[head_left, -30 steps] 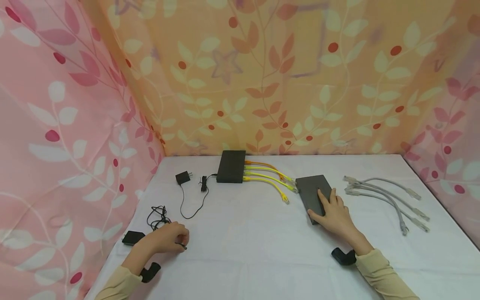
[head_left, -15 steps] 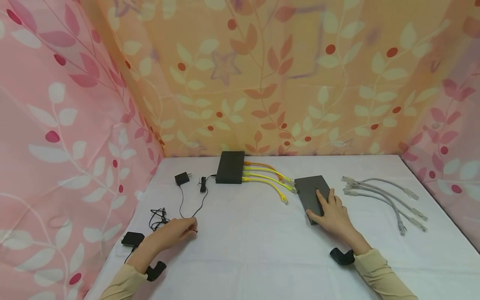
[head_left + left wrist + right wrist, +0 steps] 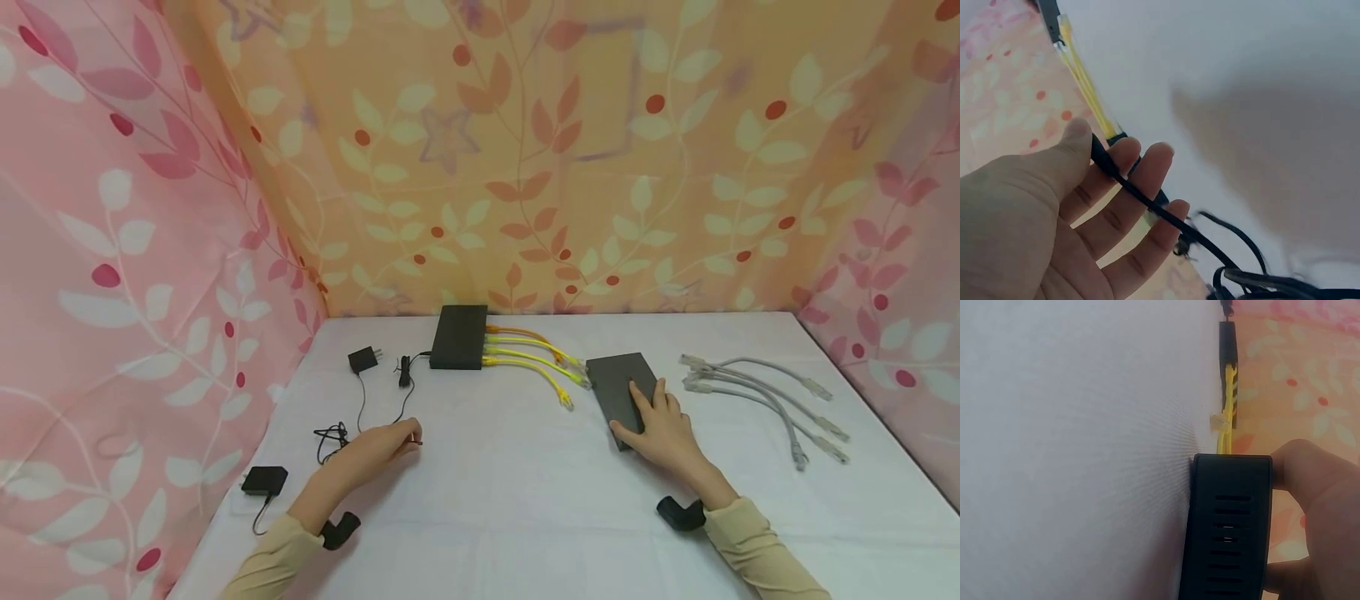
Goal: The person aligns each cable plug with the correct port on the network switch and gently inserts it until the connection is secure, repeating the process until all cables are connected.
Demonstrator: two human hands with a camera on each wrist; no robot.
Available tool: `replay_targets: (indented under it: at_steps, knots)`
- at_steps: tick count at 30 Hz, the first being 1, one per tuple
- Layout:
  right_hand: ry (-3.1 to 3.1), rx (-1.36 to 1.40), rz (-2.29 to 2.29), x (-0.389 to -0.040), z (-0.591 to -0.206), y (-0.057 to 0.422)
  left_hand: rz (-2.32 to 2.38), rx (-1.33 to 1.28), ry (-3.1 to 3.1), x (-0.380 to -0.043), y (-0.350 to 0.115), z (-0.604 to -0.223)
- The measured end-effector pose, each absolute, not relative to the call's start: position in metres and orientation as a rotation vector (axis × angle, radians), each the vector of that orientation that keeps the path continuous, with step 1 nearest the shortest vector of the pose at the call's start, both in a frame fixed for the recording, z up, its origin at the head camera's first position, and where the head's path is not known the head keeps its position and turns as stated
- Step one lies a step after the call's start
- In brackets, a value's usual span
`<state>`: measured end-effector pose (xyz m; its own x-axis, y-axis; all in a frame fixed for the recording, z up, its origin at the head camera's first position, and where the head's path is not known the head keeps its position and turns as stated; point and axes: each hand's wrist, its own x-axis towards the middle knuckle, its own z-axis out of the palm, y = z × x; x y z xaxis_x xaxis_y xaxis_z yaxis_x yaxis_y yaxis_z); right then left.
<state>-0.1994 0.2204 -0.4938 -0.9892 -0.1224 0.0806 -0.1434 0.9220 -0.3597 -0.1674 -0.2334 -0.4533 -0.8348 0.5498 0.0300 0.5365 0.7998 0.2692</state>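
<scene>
My left hand (image 3: 382, 443) pinches the end of a black power cord, its slim barrel plug (image 3: 1102, 155) between thumb and index finger. Across the other curled fingers the cord (image 3: 1179, 225) runs down to a bundled loop (image 3: 332, 435) near the wrist. Its black power adapter (image 3: 265, 480) lies at the near left. My right hand (image 3: 663, 432) rests on a dark grey network switch (image 3: 622, 375), fingers spread over its top and thumb at its left side. Vent slots (image 3: 1232, 512) line the side of the switch in the right wrist view.
A second black network switch (image 3: 459, 337) stands at the back, with yellow and orange network cables (image 3: 528, 354) plugged into its right side. Another black adapter (image 3: 363, 359) lies left of it. Several grey network cables (image 3: 765, 404) lie at the right.
My left hand has moved right and away from the body with the plug, drawing the cord bundle slightly rightward. My right hand stays on the dark grey switch.
</scene>
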Motion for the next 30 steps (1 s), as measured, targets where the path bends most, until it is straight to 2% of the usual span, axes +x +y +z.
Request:
replay_targets:
  at_steps: [6, 20, 30]
  knots:
    - [-3.020, 0.212, 0.560, -0.200, -0.498, 0.219, 0.470, 0.862, 2.877, -0.176, -0.214, -0.455]
    - [-3.026, 0.204, 0.551, -0.200, -0.498, 0.218, 0.491, 0.996, 2.818, -0.194, -0.168, -0.461]
    - [-3.024, 0.197, 0.553, -0.200, -0.496, 0.220, 0.548, 1.038, 2.819, -0.195, -0.143, -0.469]
